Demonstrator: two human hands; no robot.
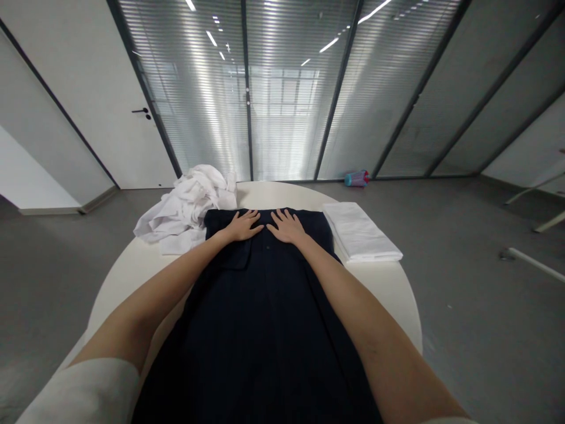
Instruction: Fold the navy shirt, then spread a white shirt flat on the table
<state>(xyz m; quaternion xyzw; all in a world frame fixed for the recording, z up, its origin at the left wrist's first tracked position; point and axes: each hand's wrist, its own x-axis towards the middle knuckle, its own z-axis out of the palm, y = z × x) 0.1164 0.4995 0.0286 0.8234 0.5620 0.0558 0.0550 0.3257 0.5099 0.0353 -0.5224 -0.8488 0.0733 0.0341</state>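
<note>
A dark navy garment (265, 306) lies spread flat on a round white table (388, 288), its far end near the middle of the tabletop. My left hand (242, 227) rests palm-down on the garment's far end, fingers spread, just above a pocket flap (236, 254). My right hand (286, 227) lies flat beside it on the same cloth, with a small gap between the fingertips. Neither hand grips anything. To the left, a crumpled white cloth (180, 206) touches the garment's edge. To the right sits a neat folded white stack (359, 232).
The table stands on a grey floor. Behind it runs a glass partition with blinds (282, 88), and a white door with a black handle (141, 112) stands at the left. A small blue and red bottle (356, 178) lies on the floor. White metal rods (534, 259) show at the right.
</note>
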